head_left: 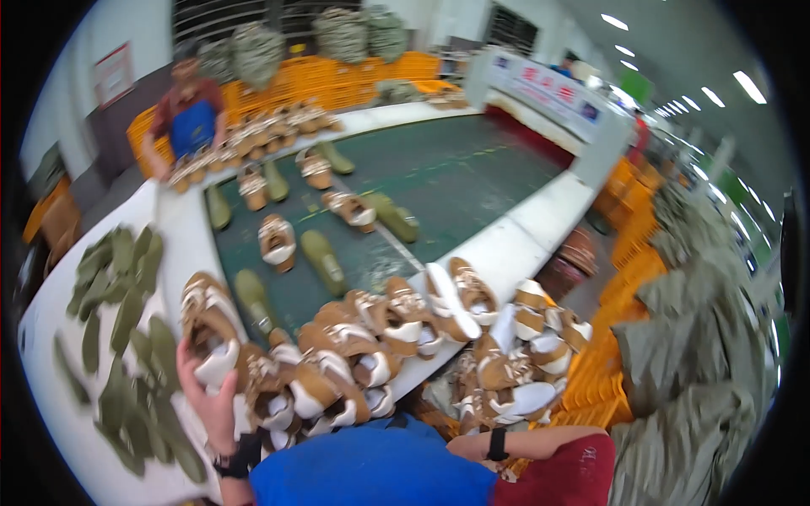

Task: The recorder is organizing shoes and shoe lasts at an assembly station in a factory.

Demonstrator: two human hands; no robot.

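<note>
Holding: brown-and-white shoe [209, 325] is gripped by half-closed left hand [209, 408] | right hand [467, 446] mostly hidden, grip cannot be told

Shoes [348, 340] crowd the near ledge [506, 257]; the green surface [464, 190] lies open at far right.

Brown low shoe [207, 310] in left hand [211, 408]: white heel, white side panel. Left of grip: olive-green foot-shaped insoles [126, 320]. Beyond grip: dark-green flat belt [481, 190], dashed yellow line. Far right: orange plastic crates [593, 390].
</note>
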